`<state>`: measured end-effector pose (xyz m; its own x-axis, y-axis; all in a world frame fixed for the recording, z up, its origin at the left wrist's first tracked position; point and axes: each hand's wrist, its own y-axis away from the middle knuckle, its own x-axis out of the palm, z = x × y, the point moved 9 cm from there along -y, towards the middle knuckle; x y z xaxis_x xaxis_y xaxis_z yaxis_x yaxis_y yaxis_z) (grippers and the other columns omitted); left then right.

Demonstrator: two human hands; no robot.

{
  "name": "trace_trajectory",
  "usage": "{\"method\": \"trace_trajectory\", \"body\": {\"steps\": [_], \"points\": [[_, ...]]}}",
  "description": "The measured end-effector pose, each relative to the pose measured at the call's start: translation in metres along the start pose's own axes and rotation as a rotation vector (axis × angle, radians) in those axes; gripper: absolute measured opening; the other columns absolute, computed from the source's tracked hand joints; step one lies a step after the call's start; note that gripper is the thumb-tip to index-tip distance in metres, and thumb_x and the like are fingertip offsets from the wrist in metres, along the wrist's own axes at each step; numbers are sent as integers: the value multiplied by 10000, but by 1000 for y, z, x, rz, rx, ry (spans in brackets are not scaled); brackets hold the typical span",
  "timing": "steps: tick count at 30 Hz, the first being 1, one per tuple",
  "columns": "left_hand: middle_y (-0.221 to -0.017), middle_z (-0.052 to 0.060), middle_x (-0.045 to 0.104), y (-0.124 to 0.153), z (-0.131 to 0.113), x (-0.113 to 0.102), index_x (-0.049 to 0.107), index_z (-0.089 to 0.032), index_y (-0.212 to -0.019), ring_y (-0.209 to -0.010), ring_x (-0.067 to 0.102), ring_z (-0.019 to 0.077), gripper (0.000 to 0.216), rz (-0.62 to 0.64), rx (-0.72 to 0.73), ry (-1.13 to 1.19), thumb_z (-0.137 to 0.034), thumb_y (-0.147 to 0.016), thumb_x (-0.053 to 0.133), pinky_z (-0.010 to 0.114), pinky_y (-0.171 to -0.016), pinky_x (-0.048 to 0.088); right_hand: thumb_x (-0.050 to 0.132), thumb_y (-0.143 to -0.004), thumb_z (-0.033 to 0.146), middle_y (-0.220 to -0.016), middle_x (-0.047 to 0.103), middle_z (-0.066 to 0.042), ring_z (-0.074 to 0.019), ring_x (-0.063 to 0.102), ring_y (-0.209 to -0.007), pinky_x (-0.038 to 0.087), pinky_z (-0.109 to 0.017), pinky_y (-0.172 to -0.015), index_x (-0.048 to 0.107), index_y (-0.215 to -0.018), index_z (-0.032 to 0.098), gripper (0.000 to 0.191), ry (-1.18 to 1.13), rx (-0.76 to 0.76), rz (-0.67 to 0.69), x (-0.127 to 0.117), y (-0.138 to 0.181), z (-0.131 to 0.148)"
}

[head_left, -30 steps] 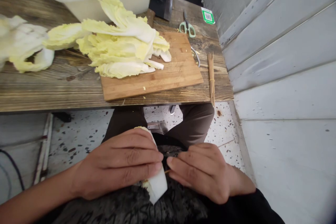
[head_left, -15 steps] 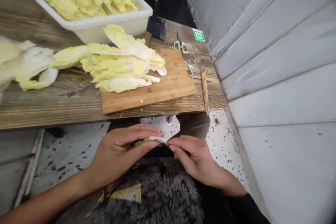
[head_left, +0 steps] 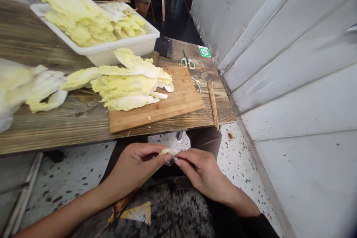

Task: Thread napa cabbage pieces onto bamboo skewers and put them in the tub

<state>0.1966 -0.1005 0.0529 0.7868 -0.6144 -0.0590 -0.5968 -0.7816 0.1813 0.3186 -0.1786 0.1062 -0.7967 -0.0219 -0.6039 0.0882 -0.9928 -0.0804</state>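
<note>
Nearer than the cutting board (head_left: 182,100), the left hand (head_left: 135,165) grips a cabbage leaf (head_left: 170,151), its end pinched in the right hand (head_left: 205,171), this piece seemingly unfinished; loose leaves (head_left: 126,83) on the board look unworked, while heaped leaves (head_left: 80,20) in the tub (head_left: 129,46) behind it seem done

Between your fingers (head_left: 158,161), the napa cabbage leaf (head_left: 170,151) shows white edged with pale yellow. Ahead of them, your piled leaves (head_left: 125,83) run from creamy white ribs to yellow frills, over a honey-brown cutting board (head_left: 184,98) and a tabletop (head_left: 55,134) streaked in brown grain. Farther beyond your fingers, the basin (head_left: 122,49) is white and the scissors (head_left: 191,64) have mint-green handles. Nearer you, your top (head_left: 181,200) is mottled black and grey.
</note>
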Motion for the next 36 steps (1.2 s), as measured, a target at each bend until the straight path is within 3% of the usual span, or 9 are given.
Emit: {"method": "trace_trajectory", "body": {"steps": [7,11,14,20,23,26,28,32,36], "points": [[-887,85,797,-3,32,-7,809,-240,-967,-803,720,244,373,8,-206,226,-524,-729,773,283,-701,584,506,-993,186,-788,687,-39,-146,633,-713,470,-233,-664,735,-971,157,232,56,94,-29,-14,11,-23],[-848,83,797,-8,10,-10,822,-259,-785,-766,724,258,243,-45,-100,48,-474,-675,800,320,-722,591,499,-1002,191,-786,676,-27,-139,619,-707,457,-222,-656,726,-960,179,231,-1,64,-26,-9,10,-17],[-804,65,792,-12,-3,11,816,-291,-723,-738,726,232,123,101,13,17,-404,-697,777,311,-726,590,491,-1005,192,-745,662,-18,-137,608,-687,451,-218,-652,704,-881,181,246,-30,8,8,0,6,-10],[-924,56,793,-23,0,26,819,-288,-832,-897,726,228,152,156,143,-99,-382,-729,758,335,-873,571,487,-986,188,-803,703,-46,-153,642,-724,472,-240,-687,691,-900,178,222,-4,12,-101,-1,2,-19],[-1058,48,784,-35,1,1,772,-278,-1075,-942,723,238,363,72,187,-282,-454,-759,737,359,-897,566,507,-973,221,-799,694,-36,-152,637,-711,475,-246,-677,678,-937,184,179,14,70,-200,-10,7,-36],[-1125,82,759,-46,-17,-55,731,-245,-1141,-1039,681,268,395,-319,366,-684,-502,-897,556,427,-983,503,562,-941,266,-635,553,42,-121,530,-558,424,-222,-559,641,-979,189,117,14,150,-292,-17,15,-54],[-1190,148,722,-57,-21,-79,729,-194,-1120,-1158,609,334,397,-463,400,-921,-454,-926,500,517,-1048,409,579,-924,273,-582,460,81,-104,463,-496,380,-209,-504,592,-966,198,87,-1,182,-322,-16,18,-62],[-1149,192,711,-85,-8,-97,730,-167,-1085,-1114,593,377,351,-433,355,-1010,-377,-869,548,540,-1011,367,567,-935,287,-547,429,103,-97,427,-446,350,-203,-455,524,-966,211,93,7,176,-377,-16,20,-62],[-1044,163,737,-98,-5,-99,765,-209,-952,-1029,621,362,300,-385,354,-979,-368,-851,532,507,-985,370,498,-989,273,-682,632,19,-134,598,-567,490,-224,-573,602,-1157,194,212,51,58,-389,-20,17,-46]]}}
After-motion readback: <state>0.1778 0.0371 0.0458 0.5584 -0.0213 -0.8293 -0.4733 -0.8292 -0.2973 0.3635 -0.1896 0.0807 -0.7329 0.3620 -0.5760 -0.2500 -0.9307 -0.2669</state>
